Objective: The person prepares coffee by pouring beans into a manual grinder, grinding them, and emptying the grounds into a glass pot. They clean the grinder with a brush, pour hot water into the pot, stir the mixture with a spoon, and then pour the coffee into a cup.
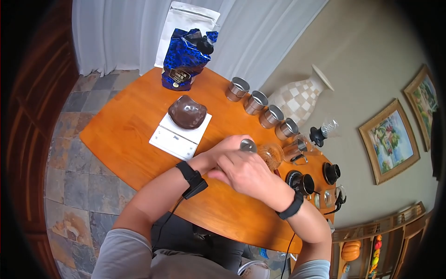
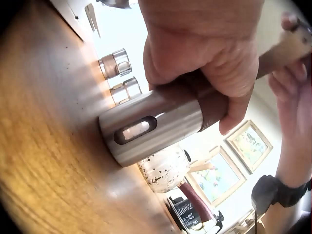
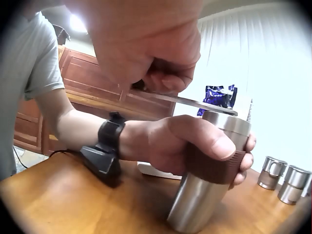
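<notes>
A manual coffee grinder (image 3: 200, 202), steel with a brown ribbed band, stands tilted on the wooden table (image 1: 130, 107). My left hand (image 3: 195, 141) wraps round the band, thumb on the near side and fingers on the far side. Over its top runs the flat metal crank arm (image 3: 190, 101). My right hand (image 3: 151, 48) has its fingers curled round the outer end of that crank; the knob is hidden inside the hand. In the head view the right hand crosses in front of the left, and only the grinder's round top shows. A slotted window pierces the lower body in the left wrist view.
Left of the hands, a brown bowl (image 1: 187, 113) sits on a white scale (image 1: 173, 145). Behind stand a blue bag (image 1: 183, 60) and a white pouch (image 1: 190, 18). Several steel cups (image 1: 256, 102) line the far edge. Close beyond the grinder is a round glass vessel (image 1: 271, 156).
</notes>
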Demonstrator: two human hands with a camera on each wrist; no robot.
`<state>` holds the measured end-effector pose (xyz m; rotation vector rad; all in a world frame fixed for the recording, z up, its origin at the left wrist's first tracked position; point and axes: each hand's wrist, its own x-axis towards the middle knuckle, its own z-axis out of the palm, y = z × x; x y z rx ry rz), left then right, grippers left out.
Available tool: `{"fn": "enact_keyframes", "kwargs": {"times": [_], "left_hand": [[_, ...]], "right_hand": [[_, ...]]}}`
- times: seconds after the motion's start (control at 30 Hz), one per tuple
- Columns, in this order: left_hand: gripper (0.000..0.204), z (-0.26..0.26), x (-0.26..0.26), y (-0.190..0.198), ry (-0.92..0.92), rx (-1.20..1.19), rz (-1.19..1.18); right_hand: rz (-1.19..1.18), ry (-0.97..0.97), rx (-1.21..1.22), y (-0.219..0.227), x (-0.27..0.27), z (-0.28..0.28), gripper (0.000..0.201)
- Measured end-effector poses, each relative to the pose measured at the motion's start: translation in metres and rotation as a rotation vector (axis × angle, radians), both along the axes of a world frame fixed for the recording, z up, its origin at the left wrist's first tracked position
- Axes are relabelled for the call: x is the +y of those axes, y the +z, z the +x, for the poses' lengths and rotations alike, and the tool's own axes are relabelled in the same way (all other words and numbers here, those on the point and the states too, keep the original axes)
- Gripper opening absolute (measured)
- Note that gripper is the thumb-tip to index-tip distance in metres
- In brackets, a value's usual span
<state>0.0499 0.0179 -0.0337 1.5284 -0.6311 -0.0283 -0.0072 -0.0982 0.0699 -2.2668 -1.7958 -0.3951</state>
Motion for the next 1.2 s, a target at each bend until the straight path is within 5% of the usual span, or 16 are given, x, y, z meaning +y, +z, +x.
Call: {"fn": "enact_keyframes", "kwargs": {"times": [0.07, 0.17, 0.2, 0.27, 0.4, 0.63, 0.9, 0.97, 1.2], "left_hand": [[0.032, -0.004, 0.003, -0.009, -0.064, -0.126, -0.127], [0.034, 0.018, -0.014, -0.045, 0.169, -0.379, 0.074], [0.034, 0.011, -0.012, -0.031, 0.17, -0.378, 0.076], [0.031, -0.006, -0.005, 0.002, -0.131, 0.175, -0.013], [0.033, -0.004, -0.005, 0.007, 0.059, -0.137, 0.167], [0.041, -0.009, -0.001, 0.018, 0.075, -0.019, 0.253], [0.043, -0.009, -0.003, 0.014, 0.068, 0.015, 0.169], [0.043, -0.007, -0.003, 0.013, 0.067, -0.004, 0.173], [0.044, -0.009, -0.002, 0.013, 0.091, -0.032, 0.207]], "right_hand": [[-0.033, -0.052, 0.024, 0.0, 0.017, 0.013, 0.027], [0.018, -0.121, 0.08, -0.005, 0.036, 0.041, 0.022], [0.052, -0.172, 0.119, -0.007, 0.039, 0.051, 0.021], [0.088, -0.221, 0.158, -0.008, 0.044, 0.07, 0.02], [0.114, -0.433, 0.203, 0.003, 0.022, 0.109, 0.022], [0.136, -0.697, 0.201, -0.007, -0.063, 0.112, 0.024], [0.043, -0.763, 0.429, 0.004, -0.094, 0.082, 0.045], [0.049, -0.61, 0.338, 0.001, -0.093, 0.083, 0.054], [-0.001, -0.497, 0.358, 0.001, -0.093, 0.095, 0.039]]}}
